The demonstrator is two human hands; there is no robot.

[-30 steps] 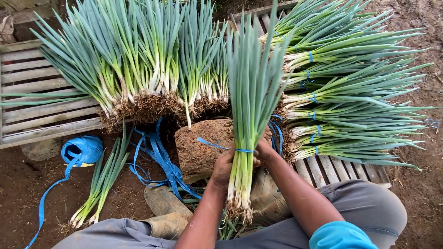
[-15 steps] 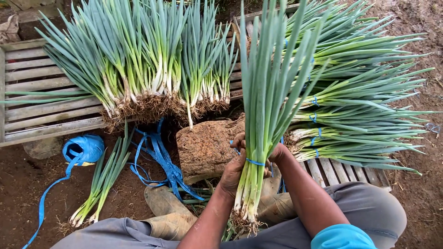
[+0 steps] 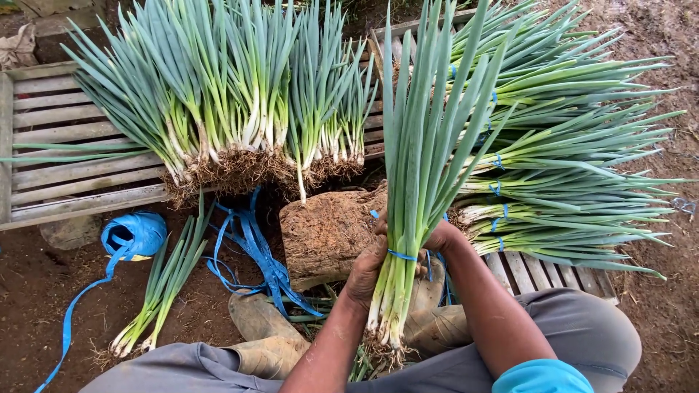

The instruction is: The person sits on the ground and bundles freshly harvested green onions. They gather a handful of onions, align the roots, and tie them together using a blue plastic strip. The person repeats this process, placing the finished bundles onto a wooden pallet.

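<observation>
We see the bundle of green onions (image 3: 419, 167) standing upright over the wooden block (image 3: 328, 233), near the slatted pallet's (image 3: 524, 269) front edge. It looks light, its leaves floppy and easily creased, so we judge the firm pale stems best gripped. There our left hand (image 3: 368, 271) and right hand (image 3: 440, 236) clasp it at the blue tie (image 3: 402, 255).

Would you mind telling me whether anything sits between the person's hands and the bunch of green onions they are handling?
Nothing visible does. The left hand and the right hand both grip the bunch of green onions directly at its pale stalks, where a blue band circles it.
</observation>
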